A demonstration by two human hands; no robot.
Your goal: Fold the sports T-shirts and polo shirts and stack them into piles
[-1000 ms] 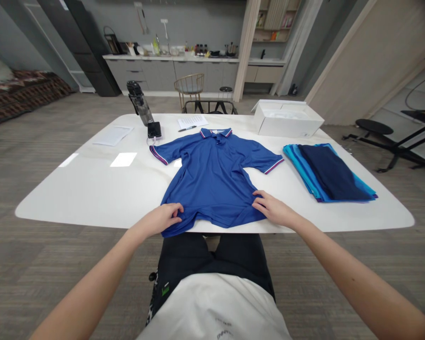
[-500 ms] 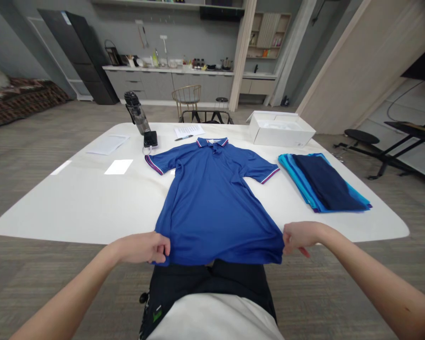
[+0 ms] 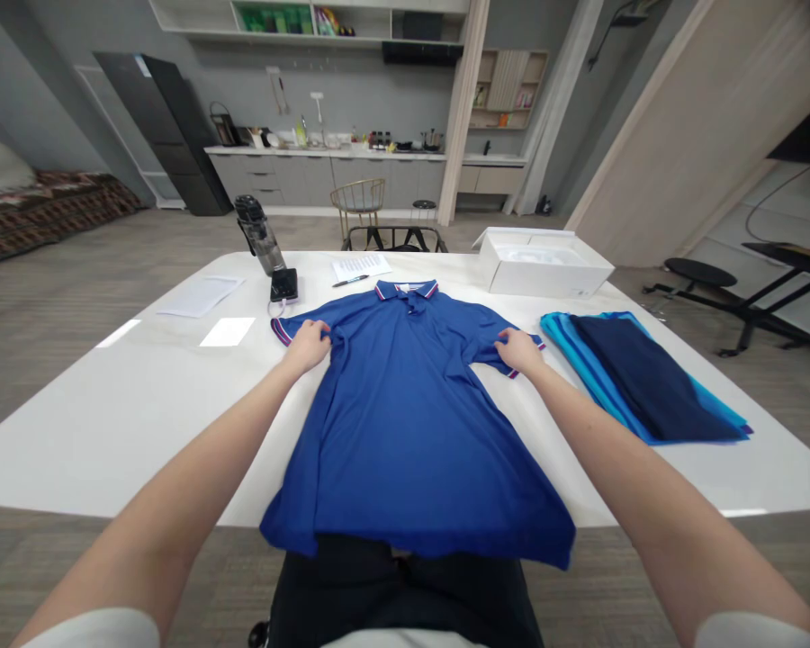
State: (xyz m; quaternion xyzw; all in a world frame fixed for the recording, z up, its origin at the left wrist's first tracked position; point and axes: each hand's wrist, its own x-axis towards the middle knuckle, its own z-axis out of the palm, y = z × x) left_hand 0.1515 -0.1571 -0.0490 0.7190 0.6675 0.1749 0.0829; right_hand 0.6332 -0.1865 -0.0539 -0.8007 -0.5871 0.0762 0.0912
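Observation:
A blue polo shirt (image 3: 405, 423) lies spread on the white table, collar at the far side and hem hanging over the near edge. Red and white stripes trim its collar and sleeve cuffs. My left hand (image 3: 307, 346) is at the left sleeve near the armpit, fingers bent and closed on the fabric. On the other side, my right hand (image 3: 521, 351) pinches the right sleeve close to its cuff. The fabric between the fingertips is partly hidden in both hands.
Folded blue and navy clothes (image 3: 648, 378) are stacked at the table's right. Behind them stands an open white box (image 3: 546, 270). A bottle (image 3: 260, 236), a small black device (image 3: 284, 285), paper sheets (image 3: 201, 296) and a pen (image 3: 350, 281) lie toward the back left.
Both hands have let go of the hem corners and moved up to the sleeves. The hem now hangs lower over the near edge, and the view has shifted slightly.

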